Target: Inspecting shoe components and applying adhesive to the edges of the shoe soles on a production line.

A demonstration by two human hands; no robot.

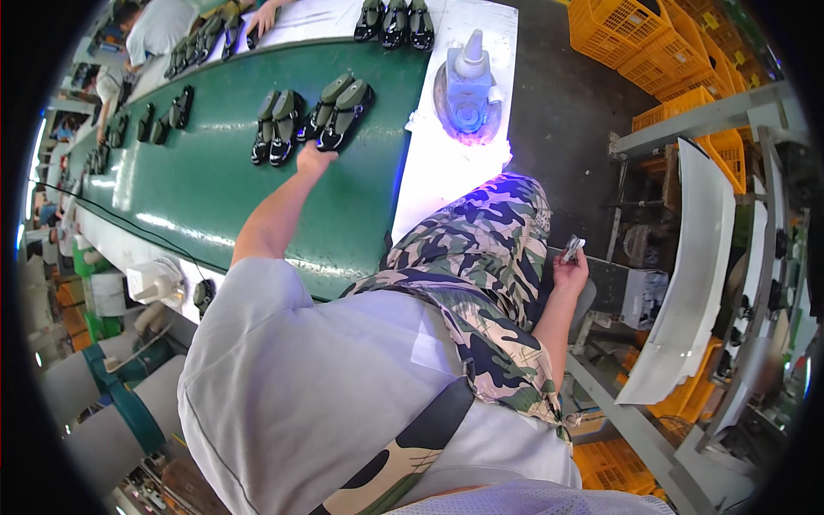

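Observation:
My left hand point(318, 160) reaches over the green conveyor belt point(215, 189) and grips a glossy black strapped shoe point(346, 118) by its toe end; the fingers are mostly hidden by it. Beside that shoe, touching it, is its mate point(324, 105). Both have olive-grey filling at the opening. Just left of them stands a similar black pair point(276, 129). Low at my right side, away from the belt, my right hand point(571, 273) is closed on a small silvery-white object point(572, 248), too small to name.
A white bottle with a nozzle point(469, 73) stands on the white ledge point(446, 172). More black shoes point(395, 24) line the far edge. Orange crates point(631, 34) and a grey metal frame point(704, 112) are at right. A co-worker's hand point(266, 15) shows at the far side.

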